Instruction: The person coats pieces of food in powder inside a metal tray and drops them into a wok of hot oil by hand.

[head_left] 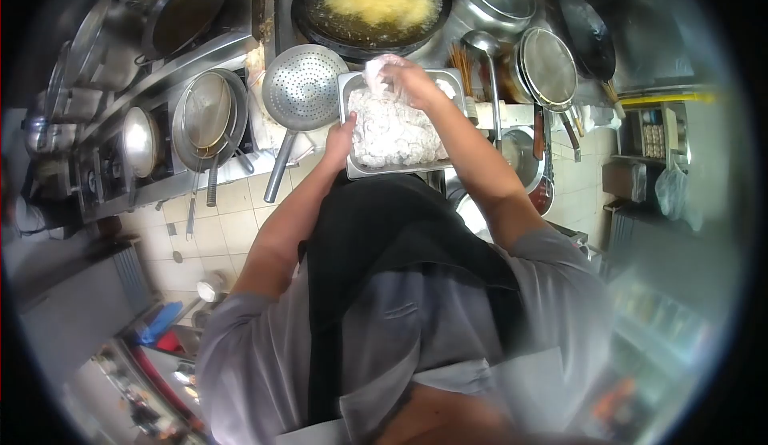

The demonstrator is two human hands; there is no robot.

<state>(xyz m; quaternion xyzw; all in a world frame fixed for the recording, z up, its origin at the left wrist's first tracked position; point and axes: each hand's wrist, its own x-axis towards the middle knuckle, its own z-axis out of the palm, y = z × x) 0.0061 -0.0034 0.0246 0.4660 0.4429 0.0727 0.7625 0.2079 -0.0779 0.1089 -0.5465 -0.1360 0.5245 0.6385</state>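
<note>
Seemingly portioning, the right hand (414,83) pinches a floury piece (374,70); the left hand (340,142) grips the tray (345,91) below; next likely calls for reaching past the fingers to the wok (306,27).

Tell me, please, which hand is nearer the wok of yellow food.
Right. The right hand is over the tray, just in front of the wok; the left hand holds the tray's side, farther back.
</note>
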